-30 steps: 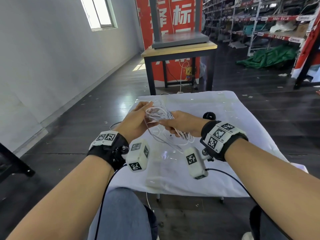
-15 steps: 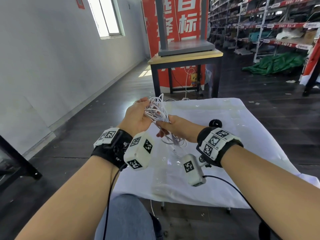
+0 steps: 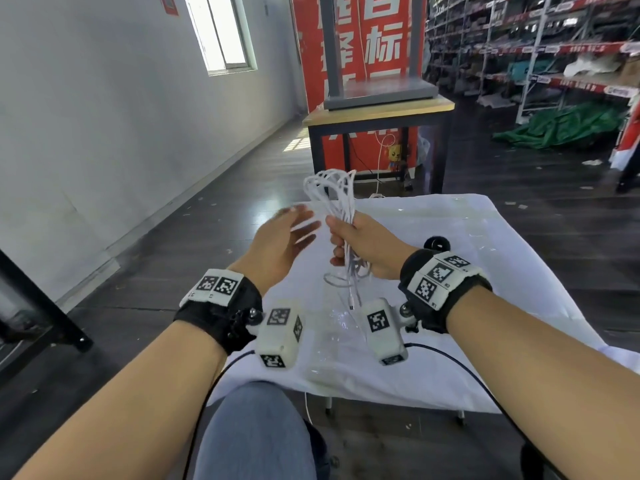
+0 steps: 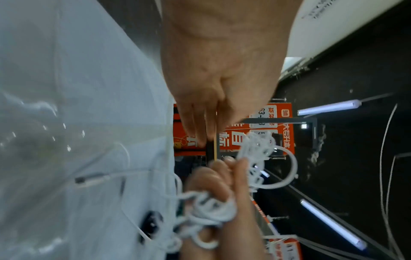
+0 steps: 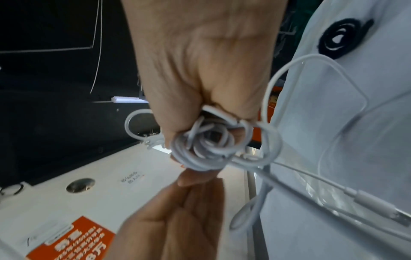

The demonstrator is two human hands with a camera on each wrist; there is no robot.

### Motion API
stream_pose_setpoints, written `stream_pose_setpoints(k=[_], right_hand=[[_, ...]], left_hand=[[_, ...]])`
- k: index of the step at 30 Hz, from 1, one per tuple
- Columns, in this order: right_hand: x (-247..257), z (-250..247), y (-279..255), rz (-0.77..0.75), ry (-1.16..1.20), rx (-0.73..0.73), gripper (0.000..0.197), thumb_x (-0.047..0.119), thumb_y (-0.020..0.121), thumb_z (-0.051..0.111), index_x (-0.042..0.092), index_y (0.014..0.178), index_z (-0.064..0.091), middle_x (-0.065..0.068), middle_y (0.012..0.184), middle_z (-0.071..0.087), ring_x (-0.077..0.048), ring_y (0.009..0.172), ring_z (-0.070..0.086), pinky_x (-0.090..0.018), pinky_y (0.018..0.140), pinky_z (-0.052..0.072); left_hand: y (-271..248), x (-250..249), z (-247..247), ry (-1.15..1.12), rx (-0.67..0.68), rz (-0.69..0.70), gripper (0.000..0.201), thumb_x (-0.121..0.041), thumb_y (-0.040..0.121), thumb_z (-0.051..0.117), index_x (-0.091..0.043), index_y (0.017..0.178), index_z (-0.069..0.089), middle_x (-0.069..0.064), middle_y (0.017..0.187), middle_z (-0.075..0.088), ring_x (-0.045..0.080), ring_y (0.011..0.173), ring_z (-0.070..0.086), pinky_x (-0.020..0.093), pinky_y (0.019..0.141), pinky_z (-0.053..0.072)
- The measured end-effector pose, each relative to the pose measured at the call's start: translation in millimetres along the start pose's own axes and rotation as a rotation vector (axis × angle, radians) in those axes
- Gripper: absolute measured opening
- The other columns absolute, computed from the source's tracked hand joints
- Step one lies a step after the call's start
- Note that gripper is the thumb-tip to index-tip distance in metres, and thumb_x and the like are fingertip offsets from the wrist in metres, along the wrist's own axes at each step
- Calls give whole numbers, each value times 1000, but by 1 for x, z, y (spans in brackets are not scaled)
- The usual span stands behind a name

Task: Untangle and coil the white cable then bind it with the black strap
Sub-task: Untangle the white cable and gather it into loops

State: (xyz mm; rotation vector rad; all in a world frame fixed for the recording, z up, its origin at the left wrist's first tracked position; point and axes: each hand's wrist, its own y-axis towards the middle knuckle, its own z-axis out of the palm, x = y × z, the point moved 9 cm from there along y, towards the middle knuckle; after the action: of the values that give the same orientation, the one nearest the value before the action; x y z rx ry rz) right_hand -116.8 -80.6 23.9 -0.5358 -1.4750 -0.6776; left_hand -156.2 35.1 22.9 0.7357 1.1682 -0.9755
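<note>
My right hand [image 3: 360, 240] grips the white cable [image 3: 329, 188] as a bunched coil, held upright above the table; its loops stick up past the fist. A loose tail with a connector [image 3: 351, 303] hangs below the hand. In the right wrist view the fingers [image 5: 200, 88] curl around the coil [image 5: 209, 146]. My left hand [image 3: 291, 233] is beside the bundle with straight fingers, blurred and holding nothing. The black strap [image 3: 437, 243], rolled into a spiral, lies on the cloth just behind my right wrist, also seen as the strap [image 5: 342, 38].
The small table is covered with a white cloth [image 3: 502, 278] and a clear plastic sheet [image 3: 332, 341]. A wooden-topped table [image 3: 377, 112] stands behind it on the dark floor. A white wall runs along the left, and storage shelves [image 3: 554, 46] stand at the right.
My left hand has let go of the cable and opened beside it. My right hand has lifted the bundle and turned it upright, so the loops now point up.
</note>
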Motion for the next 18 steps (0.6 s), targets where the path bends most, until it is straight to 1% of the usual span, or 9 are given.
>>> stream_pose_setpoints(k=[2,5,6,8,9,11,13,16,18], right_hand=[[10,-15,0,-56,52,-92,20,25,100,45,14,83,44,1,64,41,-9,49,45,-25,56,54],[24,-34,-2,-132,94,-208,16,23,101,44,13,88,45,2,61,40,-9,48,43,-21,53,51],[28,-39,-2,-146,117,-228,14,23,101,44,14,90,46,2,61,40,-9,48,43,-22,53,52],[32,-48,-4,-165,138,-262,9,22,101,44,16,97,49,1,61,40,-8,47,43,-23,53,53],[33,-54,-5,-175,128,-289,9,22,101,44,16,102,50,1,61,40,-8,46,43,-22,52,52],[34,-66,-7,-186,86,-357,11,23,101,44,15,106,49,1,62,41,-8,45,42,-23,50,49],[34,-77,-9,-181,18,-425,10,25,101,44,16,99,49,1,62,44,-10,45,43,-26,52,47],[34,-84,-12,-173,-99,-483,14,27,100,45,22,88,49,0,63,46,-13,50,44,-33,59,46],[38,-83,-15,-195,-167,-492,12,26,100,44,25,90,50,0,65,45,-13,53,44,-32,58,45]], left_hand=[[-10,13,19,198,186,-55,28,-8,99,45,-2,124,56,12,122,65,25,111,64,33,95,51],[-28,29,50,575,492,-61,24,-15,98,50,-9,121,58,5,116,68,15,104,67,28,93,50],[-32,33,56,691,561,-44,22,-17,97,53,-13,118,58,5,115,68,13,99,68,26,90,51],[-31,36,59,861,593,10,19,-16,93,59,-21,112,58,6,103,71,9,81,68,21,75,53],[-27,34,56,896,562,49,19,-13,93,60,-23,109,58,6,96,71,8,72,66,20,68,52],[-14,25,44,930,428,137,17,-9,94,56,-23,103,59,4,86,70,8,63,62,21,63,52],[-2,16,24,955,270,185,14,-11,96,52,-22,97,59,4,84,69,11,63,63,23,62,53],[11,5,1,968,92,219,11,-11,98,49,-12,100,60,6,81,65,15,61,61,22,55,51],[19,-9,-10,1032,-11,294,14,-8,98,47,-10,100,61,7,78,64,19,64,60,27,57,51]])
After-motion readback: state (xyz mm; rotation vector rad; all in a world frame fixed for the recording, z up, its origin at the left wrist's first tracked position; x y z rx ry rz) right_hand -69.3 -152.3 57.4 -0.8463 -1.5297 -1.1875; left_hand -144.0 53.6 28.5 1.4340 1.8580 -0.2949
